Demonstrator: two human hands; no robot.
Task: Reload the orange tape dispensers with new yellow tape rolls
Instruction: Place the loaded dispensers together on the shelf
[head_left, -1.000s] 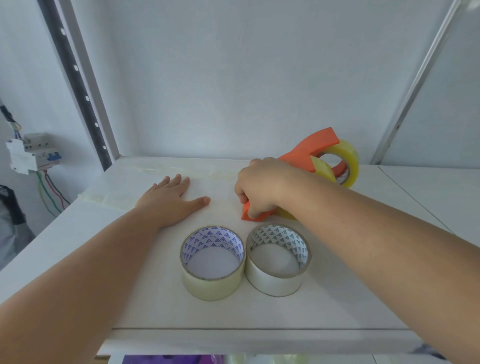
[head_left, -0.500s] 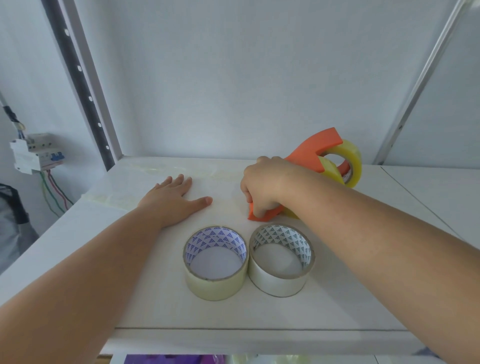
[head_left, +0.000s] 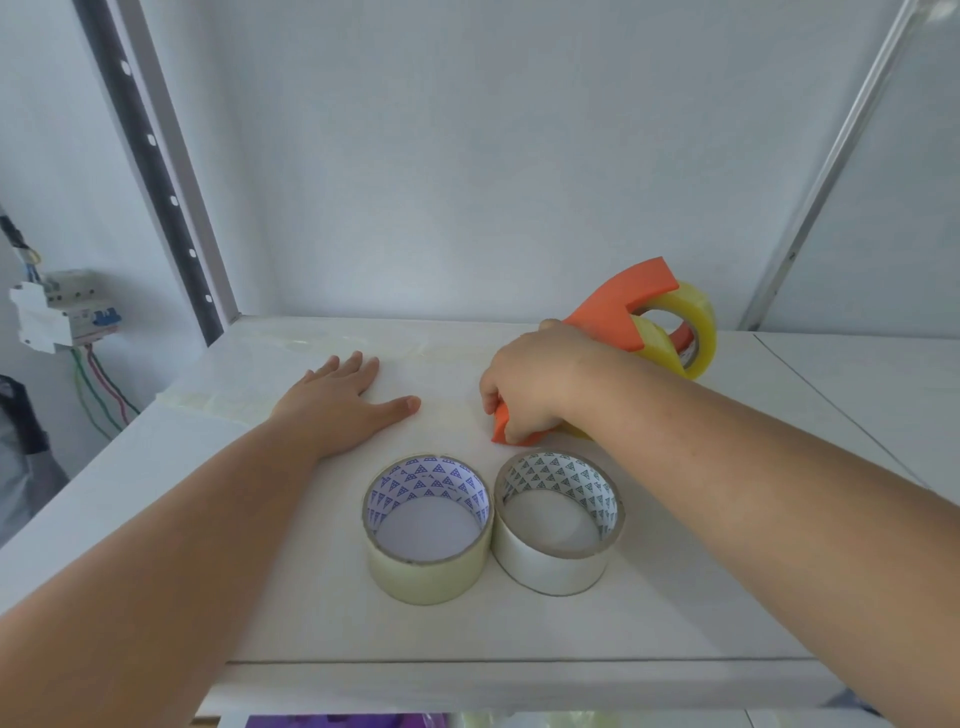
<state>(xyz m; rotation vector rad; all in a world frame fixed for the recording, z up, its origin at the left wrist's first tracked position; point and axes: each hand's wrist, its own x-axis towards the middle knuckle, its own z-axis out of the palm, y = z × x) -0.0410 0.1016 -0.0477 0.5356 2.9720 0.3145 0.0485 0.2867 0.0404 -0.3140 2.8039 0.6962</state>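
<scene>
Around orange dispenser (head_left: 618, 306): right fingers (head_left: 511, 423) clenched.

Soft, even, bright light, faint shadows, sharp focus, with wide-angle bending at the edges.

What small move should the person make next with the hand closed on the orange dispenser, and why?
Probably lift the orange plastic tape dispenser toward the body. The right hand already has a grip on its near end, a yellow tape roll sits at its far end, and the left hand lies flat and free to help.
</scene>
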